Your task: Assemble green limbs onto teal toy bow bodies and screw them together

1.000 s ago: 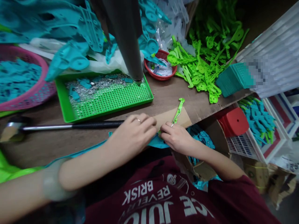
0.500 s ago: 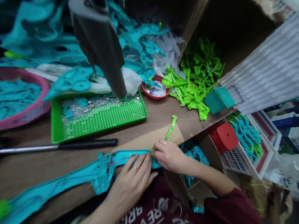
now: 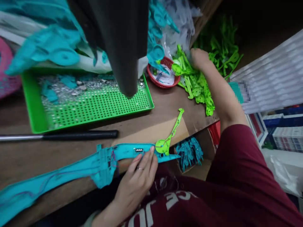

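My left hand [image 3: 139, 173] lies with its fingers stretched out over the near edge of a long turquoise plastic shell [image 3: 78, 167]. Thin dark red wires run along the inside of this shell, and a small metal spring [image 3: 139, 150] sits in it above my fingertips. At its right end a light-green plastic arm [image 3: 174, 132] with a round disc rests on the shell, its narrow end pointing up and away. My right hand [image 3: 199, 58] reaches into the pile of light-green plastic parts [image 3: 201, 88]; its fingers are hidden there.
A green perforated tray [image 3: 94, 115] holds small metal pieces and turquoise scraps. Behind it hangs a dark machine column [image 3: 127, 47]. A black-handled tool [image 3: 82, 135] lies in front. A red basket [image 3: 163, 83] and clear plastic pieces [image 3: 175, 28] are nearby. Turquoise parts [image 3: 189, 153] fill a box below.
My right hand has left the light-green arm on the shell and moved up and right to the green pile. My left hand remains on the shell. The view has shifted.
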Demonstrator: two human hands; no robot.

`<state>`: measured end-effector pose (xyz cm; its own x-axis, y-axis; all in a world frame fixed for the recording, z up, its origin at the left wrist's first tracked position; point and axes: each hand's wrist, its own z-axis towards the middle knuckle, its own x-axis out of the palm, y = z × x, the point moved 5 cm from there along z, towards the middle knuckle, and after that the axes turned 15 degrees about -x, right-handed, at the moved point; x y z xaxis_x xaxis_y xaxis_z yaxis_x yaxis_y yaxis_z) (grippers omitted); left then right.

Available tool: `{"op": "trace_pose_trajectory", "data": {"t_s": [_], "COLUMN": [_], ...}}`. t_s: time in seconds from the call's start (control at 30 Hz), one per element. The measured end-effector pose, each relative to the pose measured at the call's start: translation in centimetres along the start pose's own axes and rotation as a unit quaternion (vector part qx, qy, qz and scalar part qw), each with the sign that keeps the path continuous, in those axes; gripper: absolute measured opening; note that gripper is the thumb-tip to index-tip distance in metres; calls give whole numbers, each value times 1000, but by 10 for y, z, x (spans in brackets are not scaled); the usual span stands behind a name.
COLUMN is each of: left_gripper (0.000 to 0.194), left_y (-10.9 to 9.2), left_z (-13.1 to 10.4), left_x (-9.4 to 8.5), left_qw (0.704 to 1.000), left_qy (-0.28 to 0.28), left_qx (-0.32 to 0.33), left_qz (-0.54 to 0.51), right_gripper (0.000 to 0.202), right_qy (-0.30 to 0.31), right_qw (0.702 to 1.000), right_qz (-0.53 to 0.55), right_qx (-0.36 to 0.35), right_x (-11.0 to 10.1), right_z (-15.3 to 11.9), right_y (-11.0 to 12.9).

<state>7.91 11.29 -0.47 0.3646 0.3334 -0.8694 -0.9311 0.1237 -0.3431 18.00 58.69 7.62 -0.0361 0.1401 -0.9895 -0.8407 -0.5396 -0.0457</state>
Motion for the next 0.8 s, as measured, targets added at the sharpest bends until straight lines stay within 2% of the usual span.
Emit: {"op": "trace_pose_trajectory", "data": {"t_s": [0.07,0.17,0.23,0.3,0.33,0.37,0.4,0.43,0.5,0.57,0.6,0.67,0.8], "left_gripper": [40,41,40,39,38,37,36,35,34,34,33,31,29], "left_y": [1,2,2,3,3,3,3,2,1,1,1,1,0], "left_z": [0,-1,-1,0,2,3,4,5,7,8,8,8,7], "left_x": [-1,-2,-1,-2,-2,-2,-3,-3,-4,-5,-5,-5,-4], "left_qw": [1000,1000,999,1000,1000,1000,1000,1000,999,998,998,997,995], "left_qy": [7,24,37,29,20,11,5,1,1,3,2,2,-1], "left_qx": [-8,-1,5,6,7,11,18,27,46,57,61,67,75], "left_qz": [-8,-14,-11,-9,-7,-4,-1,4,12,22,28,45,68], "right_gripper": [17,23,19,15,21,27,32,37,44,45,47,49,51], "right_qy": [3,-49,-95,-152,-166,-165,-150,-115,-55,-36,-30,-28,-11], "right_qw": [1000,998,994,986,978,963,933,886,749,653,625,600,590], "right_qz": [-12,-51,-50,29,106,208,326,443,628,712,735,756,768], "right_qx": [0,-4,-17,-55,-71,-51,3,71,202,254,262,261,251], "right_x": [0,-34,-63,-81,-82,-75,-61,-41,2,31,40,50,57], "right_z": [6,-18,-61,-124,-160,-196,-231,-264,-318,-346,-352,-353,-343], "right_y": [7,14,18,29,38,46,55,65,93,119,129,140,140]}}
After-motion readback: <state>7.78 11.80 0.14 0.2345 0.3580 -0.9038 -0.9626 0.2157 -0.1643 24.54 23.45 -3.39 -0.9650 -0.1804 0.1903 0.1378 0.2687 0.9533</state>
